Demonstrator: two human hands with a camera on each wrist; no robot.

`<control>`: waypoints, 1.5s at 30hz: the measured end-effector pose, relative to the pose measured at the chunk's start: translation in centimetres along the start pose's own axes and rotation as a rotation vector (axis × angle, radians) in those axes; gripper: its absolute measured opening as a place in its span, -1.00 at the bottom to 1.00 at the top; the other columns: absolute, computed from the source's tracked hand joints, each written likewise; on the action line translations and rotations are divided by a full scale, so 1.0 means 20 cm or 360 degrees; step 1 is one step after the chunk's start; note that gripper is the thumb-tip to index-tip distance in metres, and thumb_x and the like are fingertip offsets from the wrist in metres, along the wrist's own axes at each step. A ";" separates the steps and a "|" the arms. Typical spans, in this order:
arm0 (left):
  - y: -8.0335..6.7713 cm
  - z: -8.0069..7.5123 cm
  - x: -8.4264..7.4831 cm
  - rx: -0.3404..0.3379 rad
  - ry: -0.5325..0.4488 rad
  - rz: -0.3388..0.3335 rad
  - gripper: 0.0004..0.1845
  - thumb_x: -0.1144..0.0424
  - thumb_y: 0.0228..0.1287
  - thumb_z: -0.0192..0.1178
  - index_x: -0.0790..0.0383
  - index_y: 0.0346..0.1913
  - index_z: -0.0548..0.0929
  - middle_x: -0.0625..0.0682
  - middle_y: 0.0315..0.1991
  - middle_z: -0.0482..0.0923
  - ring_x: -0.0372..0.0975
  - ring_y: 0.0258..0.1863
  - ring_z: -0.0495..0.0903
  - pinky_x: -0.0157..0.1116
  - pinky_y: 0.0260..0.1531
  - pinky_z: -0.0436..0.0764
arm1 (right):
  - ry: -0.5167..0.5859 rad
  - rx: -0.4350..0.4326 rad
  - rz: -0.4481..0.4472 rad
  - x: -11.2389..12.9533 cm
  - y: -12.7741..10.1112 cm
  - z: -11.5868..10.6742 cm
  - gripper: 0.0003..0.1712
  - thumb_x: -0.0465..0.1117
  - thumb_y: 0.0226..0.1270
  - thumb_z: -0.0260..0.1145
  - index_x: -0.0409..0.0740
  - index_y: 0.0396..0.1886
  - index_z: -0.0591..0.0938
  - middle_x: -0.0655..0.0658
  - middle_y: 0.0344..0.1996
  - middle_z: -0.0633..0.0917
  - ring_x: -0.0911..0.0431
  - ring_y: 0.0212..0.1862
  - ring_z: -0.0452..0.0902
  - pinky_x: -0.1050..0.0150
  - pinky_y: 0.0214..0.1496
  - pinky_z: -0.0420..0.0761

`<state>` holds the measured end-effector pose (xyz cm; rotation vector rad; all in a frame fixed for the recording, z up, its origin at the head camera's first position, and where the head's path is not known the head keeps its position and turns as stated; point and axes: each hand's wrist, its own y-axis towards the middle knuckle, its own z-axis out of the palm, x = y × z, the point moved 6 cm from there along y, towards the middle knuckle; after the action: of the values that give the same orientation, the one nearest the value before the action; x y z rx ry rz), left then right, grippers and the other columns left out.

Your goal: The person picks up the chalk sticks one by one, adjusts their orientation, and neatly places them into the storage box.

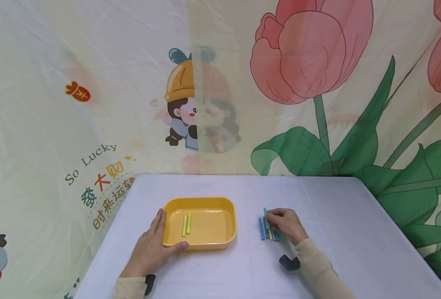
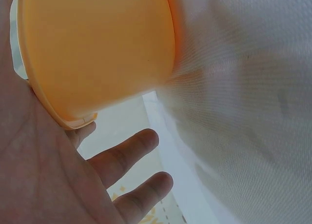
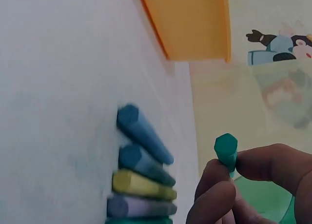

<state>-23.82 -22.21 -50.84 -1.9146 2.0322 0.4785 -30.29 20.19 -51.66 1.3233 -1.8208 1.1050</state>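
My right hand (image 1: 286, 224) pinches a green chalk stick (image 3: 225, 147) between thumb and fingers, above the table at the right. Below it lies a row of chalk sticks: a blue stick (image 3: 146, 133), a second blue stick (image 3: 146, 164), a yellow stick (image 3: 144, 185), a purple stick (image 3: 141, 205) and a green one partly cut off by the right wrist view's edge. At the left, my left hand (image 1: 149, 249) rests straight fingers along the yellow tray (image 1: 230, 224), its thumb over the front rim. Two yellow-green chalk sticks (image 1: 188, 224) lie side by side inside the tray.
A white cloth covers the table (image 1: 242, 274). Black bands (image 1: 289, 263) show near both wrists. Behind the table hangs a printed curtain (image 1: 220, 83) with tulips and a cartoon figure.
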 end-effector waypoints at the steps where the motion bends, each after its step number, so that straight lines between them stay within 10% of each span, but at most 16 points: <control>1: 0.00 0.00 0.00 -0.0001 -0.0001 0.0001 0.43 -0.63 -0.01 0.17 0.23 0.64 -0.23 0.17 0.65 -0.25 0.28 0.39 0.30 0.26 0.33 0.30 | 0.0021 0.0006 0.0000 0.01 -0.01 0.01 -0.52 -0.09 0.32 0.40 -0.33 0.10 0.68 -0.18 -0.15 0.70 0.04 -0.24 0.57 0.23 -0.20 0.66; 45: 0.00 -0.02 0.00 -0.0037 -0.0003 0.0032 0.39 -0.60 0.03 0.19 0.26 0.64 -0.17 0.17 0.65 -0.22 0.29 0.32 0.37 0.23 0.30 0.36 | 0.0563 0.0448 -0.0267 0.51 -0.17 0.53 -0.50 -0.07 0.30 0.48 -0.35 0.07 0.66 -0.21 -0.18 0.72 0.06 -0.25 0.68 0.26 -0.14 0.74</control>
<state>-23.76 -22.28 -50.54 -1.9077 2.0557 0.5104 -30.20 5.88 -46.82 1.3082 -1.3108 1.4360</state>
